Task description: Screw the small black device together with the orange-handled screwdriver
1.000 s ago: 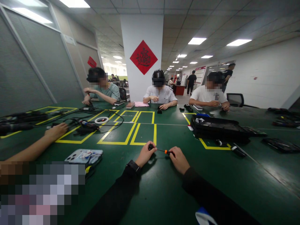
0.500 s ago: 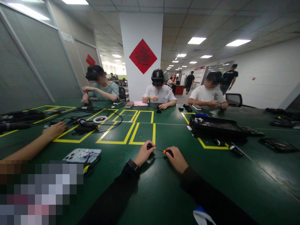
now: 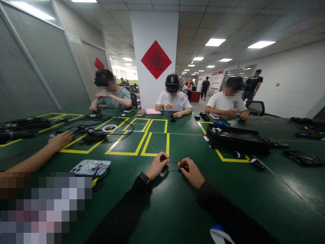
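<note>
Over the green table, my left hand (image 3: 155,167) pinches a small black cylindrical part (image 3: 163,158) between thumb and fingers. My right hand (image 3: 193,173) is closed around the orange-and-black handle of a screwdriver (image 3: 180,164). Its thin metal shaft points left toward the black part. Whether the tip touches that part is hidden by my left fingers.
A co-worker's hand (image 3: 62,139) rests at the left near cables and a white ring (image 3: 110,128). A pale blue case (image 3: 91,166) lies closer in. To the right stands a long black housing (image 3: 236,138) with loose parts around it. Several people sit across the table (image 3: 157,206).
My right fingers have shifted on the screwdriver, and more of its orange handle shows. My left hand keeps its pinch on the black part. The whole view has moved slightly.
</note>
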Available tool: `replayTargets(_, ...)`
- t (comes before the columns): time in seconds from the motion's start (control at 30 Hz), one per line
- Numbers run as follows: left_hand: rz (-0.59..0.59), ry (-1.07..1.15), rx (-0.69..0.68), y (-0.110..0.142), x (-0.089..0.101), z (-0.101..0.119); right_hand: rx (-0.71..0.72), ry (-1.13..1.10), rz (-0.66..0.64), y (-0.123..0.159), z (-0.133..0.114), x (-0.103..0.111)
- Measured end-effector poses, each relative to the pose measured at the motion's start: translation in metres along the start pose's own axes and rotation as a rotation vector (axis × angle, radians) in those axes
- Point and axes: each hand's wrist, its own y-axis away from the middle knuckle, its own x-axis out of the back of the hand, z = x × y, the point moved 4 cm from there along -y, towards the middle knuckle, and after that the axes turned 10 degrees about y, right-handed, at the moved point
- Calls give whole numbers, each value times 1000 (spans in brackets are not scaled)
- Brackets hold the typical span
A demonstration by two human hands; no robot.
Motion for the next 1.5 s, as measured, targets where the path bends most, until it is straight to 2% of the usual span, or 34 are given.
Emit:
replayTargets(0.27,-1,15,6,0,0,0,28,80,-4,-2,-1,2)
replayTargets(0.8,-32,-9,-15,1,-1,0,-1,65,-29,-2,-2,2)
replayTargets(1.13,-14,5,0,2,-2,4,18,45,-29,-3,-2,2)
replayTargets(1.37,11,-7,5,1,-2,7,-31,-11,-24,-2,-2,4)
replayTargets(1.5,15,-3,10,1,-1,7,-3,21,-34,-2,-2,5)
